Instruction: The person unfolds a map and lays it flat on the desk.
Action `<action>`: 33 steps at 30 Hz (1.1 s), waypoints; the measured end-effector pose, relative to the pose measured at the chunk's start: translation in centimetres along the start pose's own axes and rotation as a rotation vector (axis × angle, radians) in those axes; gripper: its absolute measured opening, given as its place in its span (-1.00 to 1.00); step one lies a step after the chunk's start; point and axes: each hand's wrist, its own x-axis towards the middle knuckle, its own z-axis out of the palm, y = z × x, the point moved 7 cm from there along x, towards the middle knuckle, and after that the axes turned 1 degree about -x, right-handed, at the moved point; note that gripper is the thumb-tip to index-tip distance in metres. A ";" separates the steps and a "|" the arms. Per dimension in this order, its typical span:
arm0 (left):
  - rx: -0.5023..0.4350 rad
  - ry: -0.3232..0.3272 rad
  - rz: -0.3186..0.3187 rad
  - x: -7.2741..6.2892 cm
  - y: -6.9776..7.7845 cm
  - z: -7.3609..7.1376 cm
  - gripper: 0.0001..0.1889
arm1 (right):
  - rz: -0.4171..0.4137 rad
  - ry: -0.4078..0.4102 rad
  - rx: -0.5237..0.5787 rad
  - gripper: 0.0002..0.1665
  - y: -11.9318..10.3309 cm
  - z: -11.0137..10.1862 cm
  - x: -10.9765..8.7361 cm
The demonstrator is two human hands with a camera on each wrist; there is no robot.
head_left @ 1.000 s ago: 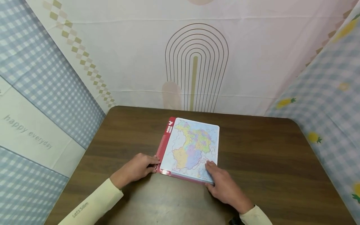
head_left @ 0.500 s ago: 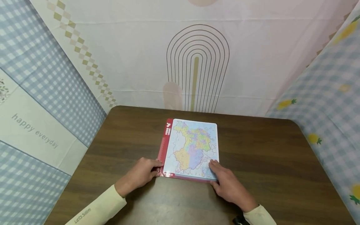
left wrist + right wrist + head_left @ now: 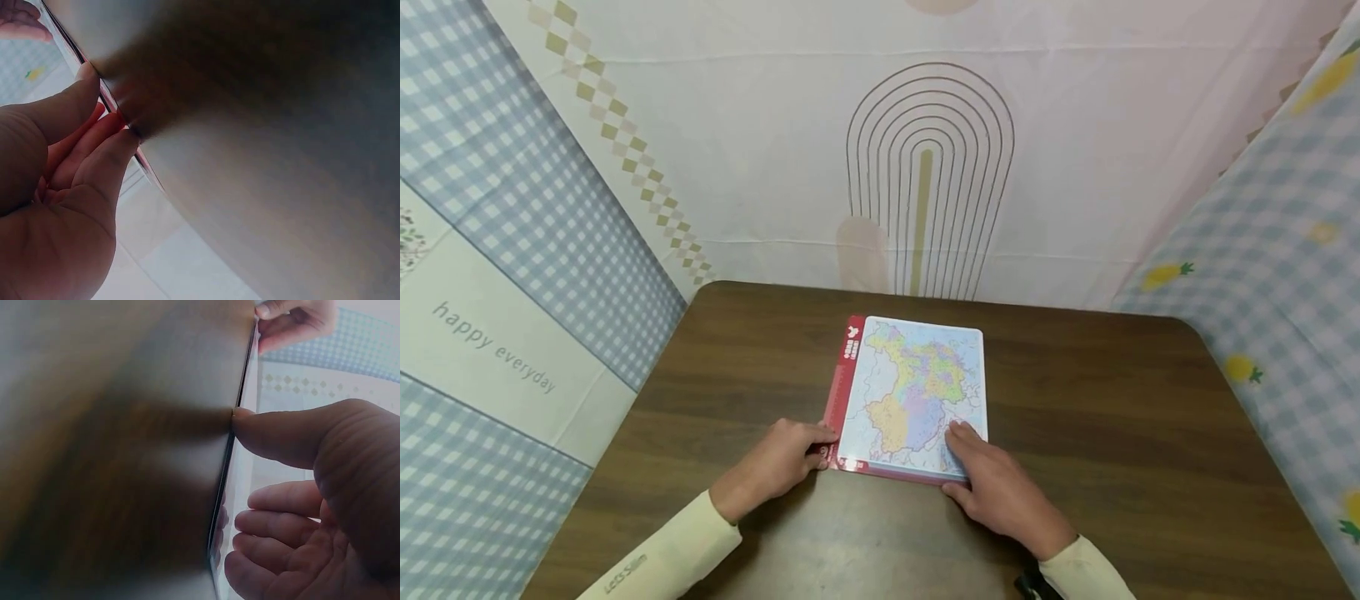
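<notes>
A flat map board (image 3: 910,392) with a red border along its left and front sides lies on the brown table. It looks like more than one thin layer at its front edge. My left hand (image 3: 782,458) holds the front left corner with curled fingers; in the left wrist view the thumb and a fingertip of that hand (image 3: 75,181) meet at the thin edge. Over the front right corner lies my right hand (image 3: 1000,492), its fingers resting on the printed face. The right thumb (image 3: 281,434) touches the front edge in the right wrist view.
The wooden table (image 3: 1112,433) extends to both sides of the board. A white patterned cloth (image 3: 775,150) hangs behind it. Blue checked cloths stand left (image 3: 535,167) and right (image 3: 1262,267).
The board has turned slightly and now lies straighter, its front left corner a bit to the right. My right hand shifted right, then slid back left onto the map. My left hand followed the corner.
</notes>
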 end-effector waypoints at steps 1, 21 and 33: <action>0.002 0.005 0.008 0.1 0.0 0.0 -0.61 | -0.009 -0.003 -0.007 -0.12 -0.3 0.1 0.2; -0.023 0.013 -0.002 0.4 0.0 0.2 -0.68 | -0.139 -0.113 -0.074 -0.16 -7.3 2.7 6.0; -0.030 -0.003 -0.027 0.3 -0.1 0.3 -0.66 | -0.228 -0.105 -0.235 -0.22 -9.1 3.6 6.8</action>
